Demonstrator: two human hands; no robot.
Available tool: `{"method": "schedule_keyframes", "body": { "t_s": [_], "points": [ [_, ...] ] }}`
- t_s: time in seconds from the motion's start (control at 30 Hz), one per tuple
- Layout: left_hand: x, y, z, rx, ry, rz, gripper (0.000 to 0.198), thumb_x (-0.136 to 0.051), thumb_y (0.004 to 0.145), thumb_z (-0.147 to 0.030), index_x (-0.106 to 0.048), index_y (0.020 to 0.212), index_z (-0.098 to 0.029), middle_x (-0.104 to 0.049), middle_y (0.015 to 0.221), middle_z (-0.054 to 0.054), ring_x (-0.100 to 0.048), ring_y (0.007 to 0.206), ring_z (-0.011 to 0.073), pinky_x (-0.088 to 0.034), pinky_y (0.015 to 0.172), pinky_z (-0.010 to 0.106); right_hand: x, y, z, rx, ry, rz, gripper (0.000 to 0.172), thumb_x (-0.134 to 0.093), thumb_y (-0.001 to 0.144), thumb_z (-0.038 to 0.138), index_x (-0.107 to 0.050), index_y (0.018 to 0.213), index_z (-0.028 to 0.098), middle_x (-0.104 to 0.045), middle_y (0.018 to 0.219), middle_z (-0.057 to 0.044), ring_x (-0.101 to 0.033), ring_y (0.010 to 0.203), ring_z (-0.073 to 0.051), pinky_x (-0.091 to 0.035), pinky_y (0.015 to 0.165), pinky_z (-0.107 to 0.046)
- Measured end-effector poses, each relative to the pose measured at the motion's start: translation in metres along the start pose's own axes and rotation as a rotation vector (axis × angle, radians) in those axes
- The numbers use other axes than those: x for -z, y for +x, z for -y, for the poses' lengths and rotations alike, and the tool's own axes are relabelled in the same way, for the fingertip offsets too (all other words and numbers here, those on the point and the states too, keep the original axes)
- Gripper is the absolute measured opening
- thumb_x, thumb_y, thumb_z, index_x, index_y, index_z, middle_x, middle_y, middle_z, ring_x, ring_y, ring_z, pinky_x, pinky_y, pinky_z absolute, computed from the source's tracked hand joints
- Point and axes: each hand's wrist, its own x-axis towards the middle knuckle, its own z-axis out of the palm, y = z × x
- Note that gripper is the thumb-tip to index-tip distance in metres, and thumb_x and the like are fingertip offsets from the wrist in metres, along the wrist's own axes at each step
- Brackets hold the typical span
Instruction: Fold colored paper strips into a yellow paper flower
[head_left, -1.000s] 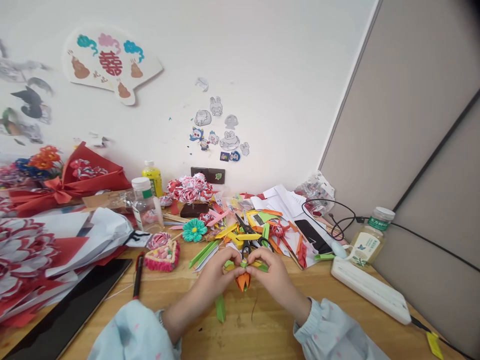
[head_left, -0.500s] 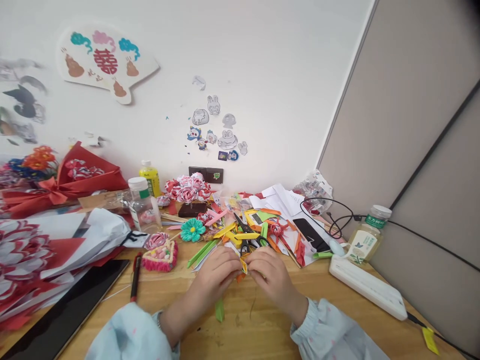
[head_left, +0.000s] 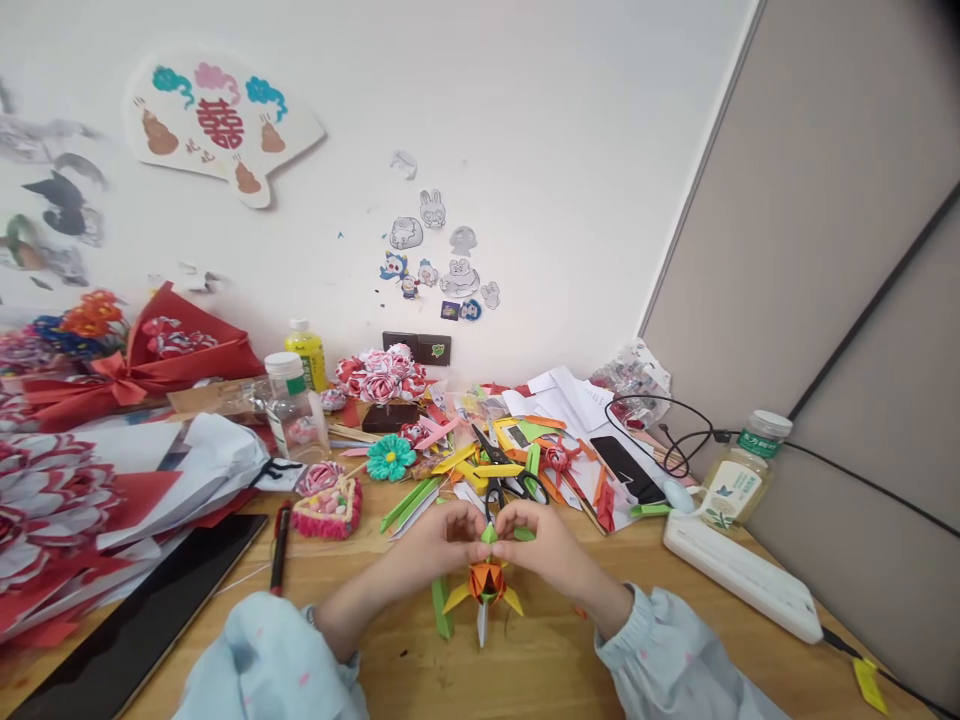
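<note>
Between my hands hangs a folded paper flower [head_left: 486, 580] in orange, yellow, green and white, its petals pointing down and outward. My left hand [head_left: 442, 545] pinches its green upper part from the left, thumb and fingertips closed. From the right, my right hand [head_left: 541, 548] grips the same green part, thumb tip close to the left thumb. Just beyond my fingers lie black-handled scissors [head_left: 496, 478], partly over folded paper strips. A green paper strip [head_left: 442, 608] rests on the wooden table beside the flower.
A pile of coloured paper strips [head_left: 457, 462] spreads behind my hands. At right lie a phone [head_left: 628, 468], a white power strip [head_left: 739, 575] with cable, and a bottle [head_left: 742, 475]. To the left are a tablet [head_left: 150, 610], a pen [head_left: 280, 548] and a heart-shaped box [head_left: 328, 508].
The paper flower has turned, so its orange and yellow petals now hang below my fingers. Both hands have shifted from its folded edge to the green top. The view has moved slightly.
</note>
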Motion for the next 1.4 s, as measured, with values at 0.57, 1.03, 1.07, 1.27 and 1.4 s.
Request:
{"method": "schedule_keyframes", "body": {
  "t_s": [0.57, 1.03, 1.07, 1.27, 1.4],
  "points": [
    [0.000, 0.004, 0.018, 0.083, -0.025, 0.055, 0.042, -0.074, 0.057, -0.047, -0.046, 0.064, -0.017, -0.046, 0.055, -0.008, -0.040, 0.052, 0.0075, -0.029, 0.050, 0.020, -0.006, 0.002, -0.015, -0.295, 0.254, 0.040, 0.040, -0.084, 0.044, 0.039, -0.056, 0.062, 0.017, -0.056, 0.057, 0.005, -0.052, 0.054, -0.010, -0.038, 0.055, -0.023],
    [-0.002, 0.005, 0.018, 0.041, 0.066, 0.008, 0.033, -0.069, 0.064, -0.042, -0.048, 0.064, -0.017, -0.046, 0.056, -0.007, -0.040, 0.054, 0.0088, -0.030, 0.052, 0.021, -0.008, 0.003, -0.021, -0.176, 0.164, -0.013, 0.025, -0.077, 0.056, 0.029, -0.055, 0.059, 0.017, -0.057, 0.060, 0.004, -0.052, 0.057, -0.011, -0.039, 0.054, -0.022],
    [-0.002, 0.004, 0.016, 0.034, 0.096, -0.002, 0.029, -0.067, 0.066, -0.040, -0.050, 0.066, -0.017, -0.047, 0.056, -0.007, -0.041, 0.054, 0.0091, -0.030, 0.052, 0.021, -0.008, 0.003, -0.022, -0.162, 0.132, -0.021, 0.022, -0.075, 0.058, 0.026, -0.055, 0.059, 0.017, -0.057, 0.060, 0.004, -0.052, 0.057, -0.011, -0.039, 0.055, -0.023],
    [-0.009, 0.000, 0.005, 0.036, 0.270, -0.117, 0.009, -0.060, 0.069, -0.022, -0.055, 0.064, -0.017, -0.053, 0.060, -0.004, -0.048, 0.059, 0.0121, -0.035, 0.056, 0.022, -0.010, 0.001, -0.015, -0.071, -0.164, -0.098, 0.012, -0.068, 0.064, 0.014, -0.057, 0.059, 0.018, -0.061, 0.062, 0.002, -0.054, 0.061, -0.013, -0.040, 0.055, -0.023],
    [-0.011, -0.002, 0.006, 0.029, 0.292, -0.185, 0.007, -0.057, 0.070, -0.019, -0.054, 0.064, -0.017, -0.056, 0.064, -0.003, -0.050, 0.063, 0.0136, -0.037, 0.058, 0.023, -0.011, 0.001, -0.012, -0.037, -0.249, -0.136, 0.012, -0.066, 0.065, 0.011, -0.058, 0.060, 0.018, -0.062, 0.063, 0.002, -0.056, 0.063, -0.014, -0.040, 0.058, -0.023]
  ]
}}
